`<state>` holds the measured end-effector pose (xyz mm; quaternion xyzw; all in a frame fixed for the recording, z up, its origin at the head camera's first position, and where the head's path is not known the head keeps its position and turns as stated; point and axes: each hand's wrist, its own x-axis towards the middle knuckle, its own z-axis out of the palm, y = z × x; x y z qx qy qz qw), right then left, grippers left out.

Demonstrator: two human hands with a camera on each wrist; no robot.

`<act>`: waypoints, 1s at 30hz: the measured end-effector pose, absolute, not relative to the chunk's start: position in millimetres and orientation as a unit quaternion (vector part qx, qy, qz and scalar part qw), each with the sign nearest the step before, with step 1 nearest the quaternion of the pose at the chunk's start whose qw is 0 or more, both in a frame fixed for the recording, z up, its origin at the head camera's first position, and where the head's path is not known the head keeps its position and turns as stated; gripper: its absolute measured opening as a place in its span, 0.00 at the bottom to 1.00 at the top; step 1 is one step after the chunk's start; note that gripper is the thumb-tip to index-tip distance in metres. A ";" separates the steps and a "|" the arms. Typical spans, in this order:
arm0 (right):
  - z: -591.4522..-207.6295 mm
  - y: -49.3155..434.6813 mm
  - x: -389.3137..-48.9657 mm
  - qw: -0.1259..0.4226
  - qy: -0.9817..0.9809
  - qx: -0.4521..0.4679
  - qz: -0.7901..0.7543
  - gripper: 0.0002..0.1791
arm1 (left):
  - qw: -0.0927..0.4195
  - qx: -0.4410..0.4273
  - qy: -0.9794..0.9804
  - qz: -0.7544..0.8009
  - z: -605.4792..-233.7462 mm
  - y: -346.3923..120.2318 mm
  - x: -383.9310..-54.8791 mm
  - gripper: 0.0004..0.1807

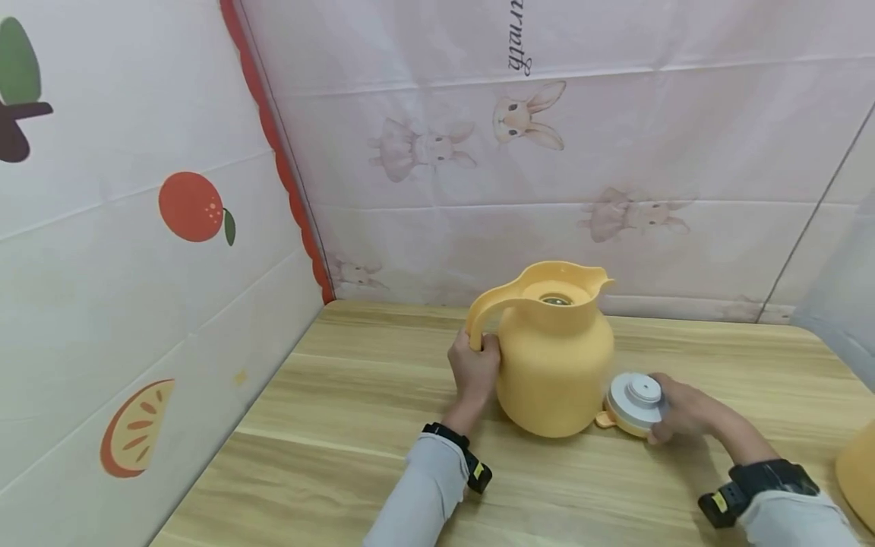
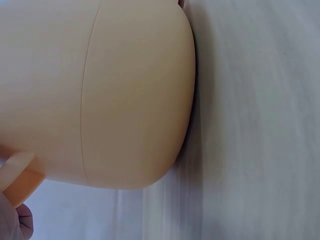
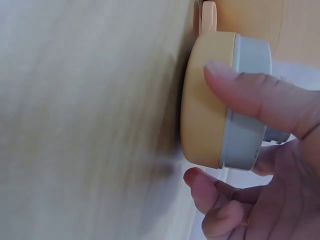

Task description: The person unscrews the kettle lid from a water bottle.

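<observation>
A yellow thermos jug (image 1: 555, 365) stands upright on the wooden table, its top open and its spout toward the right. My left hand (image 1: 475, 368) grips the jug's handle, also partly seen in the left wrist view as a handle end (image 2: 22, 177) beside a bit of the hand (image 2: 12, 220). To the right of the jug, its lid (image 1: 636, 403) lies upside down on the table, grey inner side up and yellow tab toward the jug. My right hand (image 1: 680, 410) holds the lid by its side. In the right wrist view the thumb lies across the lid (image 3: 207, 115); some fingers are hidden behind it.
Another yellow rounded object (image 1: 857, 475) is cut off at the right edge of the head view. A printed sheet with rabbits (image 1: 424, 251) hangs behind the table (image 1: 328, 433), and a fruit-patterned sheet (image 1: 205, 304) runs along its left side.
</observation>
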<state>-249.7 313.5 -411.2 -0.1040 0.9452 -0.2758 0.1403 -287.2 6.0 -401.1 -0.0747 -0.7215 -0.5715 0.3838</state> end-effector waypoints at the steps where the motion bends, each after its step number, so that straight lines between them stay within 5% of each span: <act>1: -410.6 311.7 -251.7 0.147 0.945 -0.100 -0.274 0.56 | 0.387 -0.076 -0.721 -0.569 -402.0 5.4 -288.8 0.07; 13: -409.8 300.1 -276.8 0.186 0.936 -0.099 -0.283 0.61 | 0.416 -0.060 -0.726 -0.544 -400.8 5.6 -310.2 0.05; 19: -413.5 303.5 -288.4 0.164 0.928 -0.090 -0.321 0.62 | 0.421 -0.039 -0.732 -0.535 -400.4 10.4 -321.7 0.05; 30: -422.6 306.8 -300.9 0.120 0.926 -0.039 -0.355 0.44 | 0.454 -0.008 -0.737 -0.501 -401.8 17.5 -334.2 0.03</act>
